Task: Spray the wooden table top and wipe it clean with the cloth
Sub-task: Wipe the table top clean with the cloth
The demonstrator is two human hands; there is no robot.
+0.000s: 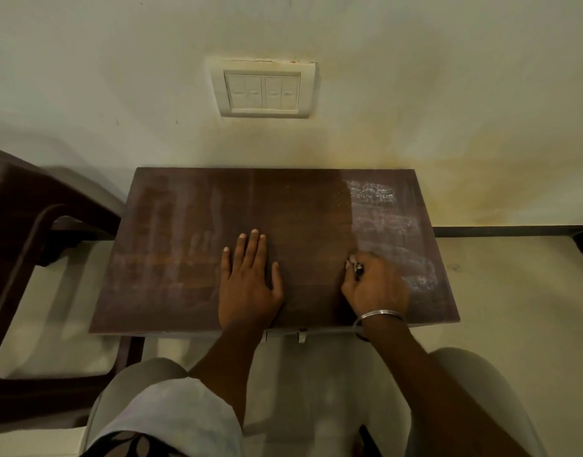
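A dark brown wooden table top [191, 275] stands against the wall. My left hand [249, 282] lies flat on its middle, palm down, fingers spread, holding nothing. My right hand [374, 285] rests on the table's right front part, fingers curled around a small dark object [358, 270] that is mostly hidden. White streaky smears [382, 219] cover the table's right side, and fainter dull streaks [201, 239] mark the left. No cloth or spray bottle is in view.
A dark brown plastic chair [36, 225] stands close to the table's left edge. A white switch panel [263, 89] sits on the wall above. A metal hook [301, 334] hangs under the front edge. My knees are below, over a pale floor.
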